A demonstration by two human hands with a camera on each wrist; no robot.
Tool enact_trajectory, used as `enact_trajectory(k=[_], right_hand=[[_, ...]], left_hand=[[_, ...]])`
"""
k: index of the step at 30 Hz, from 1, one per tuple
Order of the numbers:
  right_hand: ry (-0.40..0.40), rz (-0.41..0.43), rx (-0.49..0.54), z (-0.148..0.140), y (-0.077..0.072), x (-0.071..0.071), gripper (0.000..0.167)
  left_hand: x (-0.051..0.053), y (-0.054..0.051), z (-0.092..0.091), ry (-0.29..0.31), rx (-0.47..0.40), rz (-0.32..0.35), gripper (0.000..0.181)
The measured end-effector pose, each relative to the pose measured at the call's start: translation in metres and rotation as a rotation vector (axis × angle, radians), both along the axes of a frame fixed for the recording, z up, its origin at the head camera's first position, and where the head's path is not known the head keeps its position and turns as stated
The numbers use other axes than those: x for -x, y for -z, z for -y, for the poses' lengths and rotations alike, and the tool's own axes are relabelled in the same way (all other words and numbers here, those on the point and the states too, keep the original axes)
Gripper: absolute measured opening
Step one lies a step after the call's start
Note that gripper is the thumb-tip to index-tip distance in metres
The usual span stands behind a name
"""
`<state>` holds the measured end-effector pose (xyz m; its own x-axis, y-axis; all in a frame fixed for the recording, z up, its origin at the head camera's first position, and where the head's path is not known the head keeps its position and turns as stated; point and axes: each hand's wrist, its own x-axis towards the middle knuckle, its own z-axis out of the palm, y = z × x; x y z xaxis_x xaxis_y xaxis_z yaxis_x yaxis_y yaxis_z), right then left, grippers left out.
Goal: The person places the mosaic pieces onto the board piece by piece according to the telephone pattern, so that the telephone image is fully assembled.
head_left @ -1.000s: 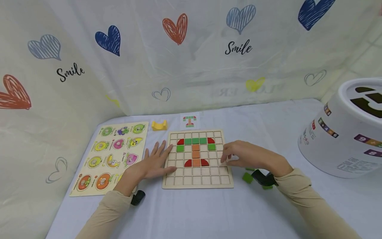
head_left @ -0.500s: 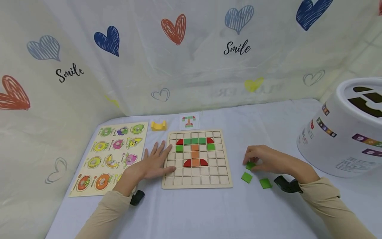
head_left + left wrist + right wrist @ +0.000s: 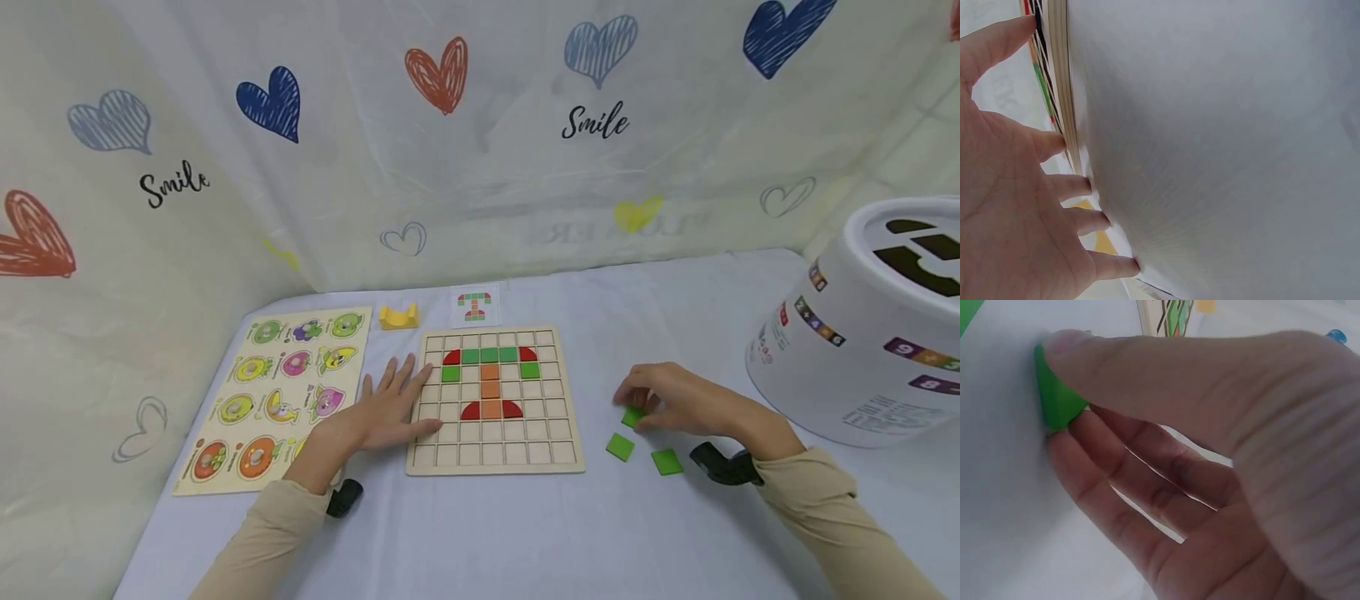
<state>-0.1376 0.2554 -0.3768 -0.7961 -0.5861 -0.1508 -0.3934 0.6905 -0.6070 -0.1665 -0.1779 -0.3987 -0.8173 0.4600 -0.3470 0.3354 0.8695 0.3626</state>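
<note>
In the head view my left hand [image 3: 375, 417] lies with spread, straight fingers at the left edge of a wooden grid board [image 3: 457, 458]. Thumb and fingertips touch that edge. Red, green and orange tiles sit in the grid in a T shape. To the right of the board my right hand [image 3: 686, 400] pinches a green square tile [image 3: 633, 416] between thumb and fingers, at the tablecloth. The right wrist view shows this tile [image 3: 1060, 403] partly hidden by the thumb. Two more green tiles, one nearer the board [image 3: 619, 447] and another [image 3: 667, 462], lie flat beside the hand.
A pattern card [image 3: 476, 307] with a coloured T lies behind the board, with a yellow block [image 3: 399, 317] left of it. At left lies a fruit puzzle board [image 3: 255, 408]. A large white bucket [image 3: 847, 358] stands at right. A heart-printed sheet [image 3: 510, 167] hangs behind.
My right hand has moved from the board's right edge rightward to the green tiles and grips one there. The left hand stays in place.
</note>
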Motion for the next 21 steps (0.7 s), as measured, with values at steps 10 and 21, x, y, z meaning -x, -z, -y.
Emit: enact_trajectory(k=[10,21], right_hand=[[-0.015,-0.055,0.083,-0.003,0.002,0.001,0.029],[-0.065,-0.202,0.139,0.013,0.001,0.004,0.021]], left_hand=[[0.001,0.001,0.001,0.009,0.002,-0.008,0.092],[0.001,0.001,0.001,0.009,0.011,0.001,0.093]])
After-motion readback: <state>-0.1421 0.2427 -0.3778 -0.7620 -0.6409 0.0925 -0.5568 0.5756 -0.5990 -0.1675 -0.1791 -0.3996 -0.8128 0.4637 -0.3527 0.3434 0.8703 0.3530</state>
